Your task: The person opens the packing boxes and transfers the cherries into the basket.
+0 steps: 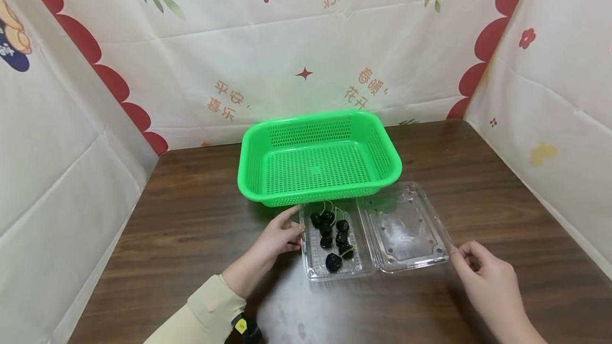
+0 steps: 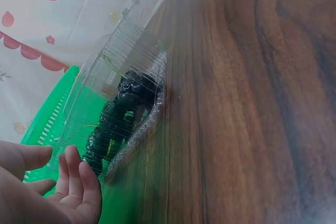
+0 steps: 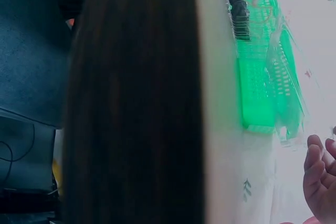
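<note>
A clear plastic clamshell box [image 1: 313, 271] lies open on the table, holding several dark cherries [image 1: 333, 263], some with pale green stems. Its hinged lid [image 1: 404, 230] is swung out to the right. My left hand [image 1: 277, 235] is at the box's left side, index finger stretched along the far corner; in the left wrist view its fingers [image 2: 90, 184] are loosely bent beside the wall. With thumb and forefinger, my right hand [image 1: 492, 280] pinches the near right corner of the lid. In the right wrist view, that hand [image 3: 320, 177] appears at the lid's end.
A green plastic basket [image 1: 246, 185] with slotted walls stands right behind the box, its near rim close over the box's far edge. Printed white cloth [image 1: 287, 46] hangs behind the brown wooden table [image 1: 191, 200] and along both sides.
</note>
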`<state>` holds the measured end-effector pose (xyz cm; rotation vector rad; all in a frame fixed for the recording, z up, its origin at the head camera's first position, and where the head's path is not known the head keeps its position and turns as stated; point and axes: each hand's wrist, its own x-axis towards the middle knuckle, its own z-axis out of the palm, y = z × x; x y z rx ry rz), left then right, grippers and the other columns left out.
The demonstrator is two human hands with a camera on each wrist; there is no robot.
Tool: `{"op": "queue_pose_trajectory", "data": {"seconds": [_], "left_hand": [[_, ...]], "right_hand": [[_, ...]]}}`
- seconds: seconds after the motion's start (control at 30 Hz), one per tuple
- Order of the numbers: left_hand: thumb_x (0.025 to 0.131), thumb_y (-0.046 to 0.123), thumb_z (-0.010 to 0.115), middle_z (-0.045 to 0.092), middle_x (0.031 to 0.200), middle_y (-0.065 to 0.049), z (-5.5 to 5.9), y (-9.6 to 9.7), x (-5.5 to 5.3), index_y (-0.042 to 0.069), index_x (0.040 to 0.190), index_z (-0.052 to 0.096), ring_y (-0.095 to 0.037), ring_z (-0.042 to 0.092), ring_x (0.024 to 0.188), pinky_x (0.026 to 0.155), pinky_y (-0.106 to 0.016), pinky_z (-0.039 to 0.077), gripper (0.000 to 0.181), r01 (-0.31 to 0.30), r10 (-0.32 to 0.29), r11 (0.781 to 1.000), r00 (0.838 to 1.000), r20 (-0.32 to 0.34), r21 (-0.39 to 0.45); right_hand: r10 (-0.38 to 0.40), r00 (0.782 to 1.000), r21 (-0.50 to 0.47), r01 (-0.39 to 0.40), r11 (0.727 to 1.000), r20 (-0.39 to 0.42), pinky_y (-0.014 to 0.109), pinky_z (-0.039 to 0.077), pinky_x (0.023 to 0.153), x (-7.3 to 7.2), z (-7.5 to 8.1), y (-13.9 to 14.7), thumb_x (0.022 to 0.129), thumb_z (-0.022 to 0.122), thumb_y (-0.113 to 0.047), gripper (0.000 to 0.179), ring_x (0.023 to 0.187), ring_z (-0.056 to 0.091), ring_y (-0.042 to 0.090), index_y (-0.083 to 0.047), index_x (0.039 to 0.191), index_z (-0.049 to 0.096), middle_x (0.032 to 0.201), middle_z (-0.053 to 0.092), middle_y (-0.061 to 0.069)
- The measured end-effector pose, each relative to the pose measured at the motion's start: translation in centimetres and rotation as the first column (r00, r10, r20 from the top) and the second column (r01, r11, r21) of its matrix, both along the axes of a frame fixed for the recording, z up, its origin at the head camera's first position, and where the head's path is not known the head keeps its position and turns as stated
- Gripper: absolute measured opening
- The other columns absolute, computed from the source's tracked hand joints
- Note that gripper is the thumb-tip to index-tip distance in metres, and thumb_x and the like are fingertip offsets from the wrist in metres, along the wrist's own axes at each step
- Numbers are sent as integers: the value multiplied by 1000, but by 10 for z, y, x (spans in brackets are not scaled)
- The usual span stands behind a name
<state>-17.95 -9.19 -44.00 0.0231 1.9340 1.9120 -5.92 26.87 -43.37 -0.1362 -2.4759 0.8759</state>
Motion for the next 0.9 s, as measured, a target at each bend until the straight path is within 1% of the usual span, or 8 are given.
{"op": "queue_pose_trajectory", "data": {"seconds": [0.13, 0.3, 0.47, 0.67, 0.73, 0.8, 0.9], "left_hand": [[94, 0, 57, 62, 91, -7, -2, -1, 0, 8, 152, 32, -12, 58, 67, 66, -30, 53, 63, 11, -11, 1000, 1000, 1, -5], [95, 1, 56, 61, 92, -8, -4, -2, 0, 6, 152, 31, -13, 58, 68, 66, -30, 53, 62, 32, -32, 999, 999, -34, -24], [96, 2, 56, 61, 91, -9, -3, -3, 1, 3, 152, 29, -14, 58, 67, 67, -32, 54, 62, 48, -50, 998, 997, -66, -39], [96, 2, 56, 61, 91, -10, 1, -2, 0, 3, 152, 30, -13, 57, 65, 68, -35, 54, 62, 38, -41, 998, 997, -69, -51], [96, 3, 56, 62, 92, -11, 2, -1, -1, 3, 151, 30, -13, 57, 64, 67, -36, 54, 61, 34, -37, 998, 997, -71, -52], [96, 3, 56, 62, 93, -12, 1, -1, -2, 3, 152, 30, -13, 57, 64, 68, -36, 54, 61, 35, -38, 998, 997, -70, -51], [96, 3, 56, 62, 94, -13, 1, -2, -2, 2, 152, 29, -13, 57, 65, 68, -35, 54, 62, 39, -42, 998, 997, -65, -53]], "right_hand": [[-8, 998, 17, 7, 1000, 55, 23, 27, 47, 2, -2, 0, 93, 63, -15, 25, 45, 36, 5, -18, 70, 54, 51, 45, -12], [-1, 990, 36, -4, 999, 139, 25, 28, 46, 3, -6, 1, 97, 60, -20, 26, 44, 36, 6, -17, 71, 56, 52, 47, -11], [17, 974, 54, -29, 998, 224, 28, 30, 47, 4, -9, 1, 99, 57, -24, 26, 44, 38, 7, -14, 74, 60, 55, 52, -10], [30, 951, 81, -58, 995, 308, 29, 34, 51, 2, -8, 3, 99, 56, -28, 29, 49, 44, 7, -15, 74, 61, 57, 54, -9], [46, 935, 93, -84, 992, 352, 31, 37, 54, 1, -6, 5, 100, 54, -30, 29, 52, 47, 7, -14, 78, 64, 59, 55, -9], [65, 909, 93, -113, 989, 412, 33, 40, 56, 1, -5, 7, 101, 52, -32, 30, 55, 51, 9, -12, 84, 66, 60, 56, -9], [91, 863, 86, -153, 984, 497, 36, 42, 58, 1, -4, 10, 102, 49, -36, 35, 58, 53, 12, -8, 92, 68, 64, 58, -8]]}}
